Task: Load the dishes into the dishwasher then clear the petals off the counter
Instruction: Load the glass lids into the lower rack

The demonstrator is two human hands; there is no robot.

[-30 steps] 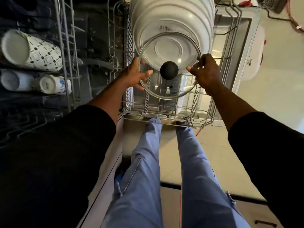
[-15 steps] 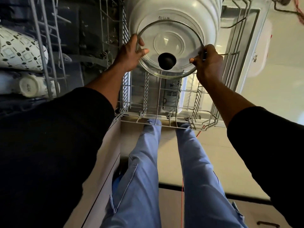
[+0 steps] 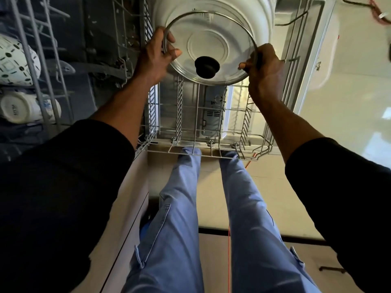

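Observation:
A round glass lid [image 3: 224,66] with a metal rim and a black knob [image 3: 207,67] stands tilted in the pulled-out lower dishwasher rack [image 3: 201,127], leaning against a row of white plates [image 3: 211,20]. My left hand [image 3: 157,58] grips the lid's left rim, thumb across the glass. The right rim is pinched by my right hand [image 3: 263,69]. Petals and counter are out of view.
The upper rack [image 3: 42,66] at the left holds a patterned mug [image 3: 14,60] and a white mug [image 3: 21,107]. The rack's near half shows bare tines over the open door [image 3: 213,121]. My legs stand below the rack on a pale floor; an orange cord [image 3: 229,250] runs there.
Both hands have carried the lid away from me along the rack, from the middle tines up against the white plates. The grip on both rims is the same.

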